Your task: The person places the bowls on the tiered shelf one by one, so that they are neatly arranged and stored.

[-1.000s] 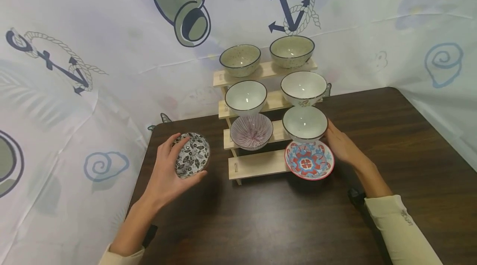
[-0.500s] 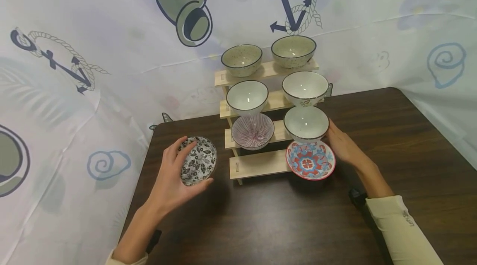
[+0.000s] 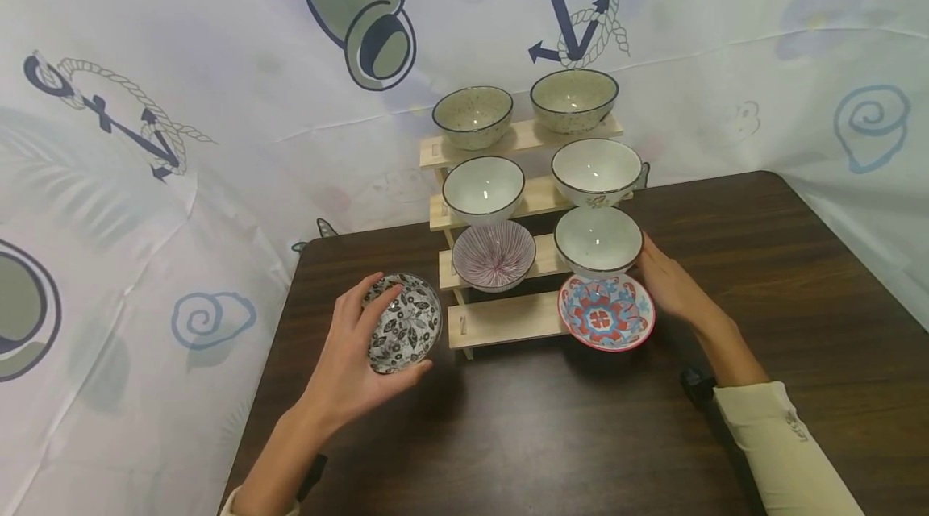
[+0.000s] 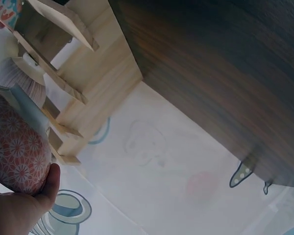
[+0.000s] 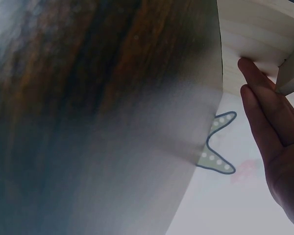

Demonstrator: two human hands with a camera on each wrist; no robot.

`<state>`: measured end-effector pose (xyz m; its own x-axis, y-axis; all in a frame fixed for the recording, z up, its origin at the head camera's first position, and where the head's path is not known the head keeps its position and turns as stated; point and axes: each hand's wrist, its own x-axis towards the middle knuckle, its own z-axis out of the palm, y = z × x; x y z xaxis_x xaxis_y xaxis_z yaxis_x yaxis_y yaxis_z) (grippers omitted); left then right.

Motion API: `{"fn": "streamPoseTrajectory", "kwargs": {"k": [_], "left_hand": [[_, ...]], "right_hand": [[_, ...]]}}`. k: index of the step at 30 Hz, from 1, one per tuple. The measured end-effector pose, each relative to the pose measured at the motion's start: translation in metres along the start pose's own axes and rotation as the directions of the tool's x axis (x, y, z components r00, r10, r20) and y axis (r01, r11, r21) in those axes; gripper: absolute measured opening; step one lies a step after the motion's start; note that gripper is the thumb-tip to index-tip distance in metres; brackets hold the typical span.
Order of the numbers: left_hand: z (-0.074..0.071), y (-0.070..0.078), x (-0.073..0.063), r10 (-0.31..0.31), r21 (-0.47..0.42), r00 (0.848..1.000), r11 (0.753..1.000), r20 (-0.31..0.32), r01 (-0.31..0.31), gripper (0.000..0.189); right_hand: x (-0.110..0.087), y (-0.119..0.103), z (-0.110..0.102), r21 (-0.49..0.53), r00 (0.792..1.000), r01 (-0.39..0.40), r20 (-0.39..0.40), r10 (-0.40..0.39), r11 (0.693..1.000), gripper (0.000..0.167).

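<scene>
My left hand (image 3: 356, 359) grips a small bowl (image 3: 406, 324) by its rim, thumb on the near side and fingers on the far side. Black-and-white flowers cover the bowl's inside; the left wrist view shows red-pink blossoms on its outside (image 4: 19, 147). It is held over the table, left of a stepped wooden rack (image 3: 508, 318). At the rack's right side is my right hand (image 3: 671, 282), partly hidden behind a white bowl (image 3: 598, 239). In the right wrist view its straight fingers (image 5: 257, 78) reach the rack's wooden side panel (image 5: 255, 41).
On the lowest step sits a red-and-blue patterned bowl (image 3: 606, 313). Above it are a purple-striped bowl (image 3: 493, 256), two more white bowls (image 3: 484, 187) and two speckled green bowls (image 3: 473, 119). A dark wooden table (image 3: 537, 419) extends beneath, with a printed cloth (image 3: 239, 97) behind.
My left hand has carried the flowered bowl to the right and slightly nearer, closer to the rack. The right hand stays at the rack's side.
</scene>
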<state>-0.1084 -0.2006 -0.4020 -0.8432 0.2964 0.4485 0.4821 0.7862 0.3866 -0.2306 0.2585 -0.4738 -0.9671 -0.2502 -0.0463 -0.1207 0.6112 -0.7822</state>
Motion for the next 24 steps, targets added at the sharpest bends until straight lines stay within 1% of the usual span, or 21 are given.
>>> {"fn": "streamPoseTrajectory", "kwargs": {"k": [6, 10, 14, 18, 24], "left_hand": [[0.004, 0.006, -0.002, -0.003, -0.022, 1.000, 1.000, 0.019, 0.003, 0.096], [0.007, 0.009, -0.003, 0.017, -0.031, 1.000, 0.999, 0.017, -0.016, 0.095], [0.011, 0.011, -0.003, 0.042, -0.038, 0.999, 0.998, 0.018, -0.041, 0.096], [0.015, 0.014, -0.004, 0.053, -0.047, 0.998, 0.998, 0.039, -0.051, 0.095], [0.021, 0.020, -0.003, 0.066, -0.061, 0.995, 0.996, 0.070, -0.062, 0.097]], "right_hand": [[0.000, -0.002, 0.000, 0.002, 1.000, -0.012, 0.001, 0.012, 1.000, 0.071], [-0.001, -0.003, -0.001, 0.003, 1.000, -0.004, 0.002, 0.004, 1.000, 0.070], [-0.001, -0.004, -0.001, -0.015, 1.000, -0.017, 0.003, 0.017, 1.000, 0.070], [0.000, -0.004, -0.001, -0.029, 0.999, -0.034, 0.008, 0.034, 0.999, 0.071], [0.000, -0.003, -0.001, -0.025, 1.000, -0.029, 0.007, 0.029, 0.999, 0.071]]}}
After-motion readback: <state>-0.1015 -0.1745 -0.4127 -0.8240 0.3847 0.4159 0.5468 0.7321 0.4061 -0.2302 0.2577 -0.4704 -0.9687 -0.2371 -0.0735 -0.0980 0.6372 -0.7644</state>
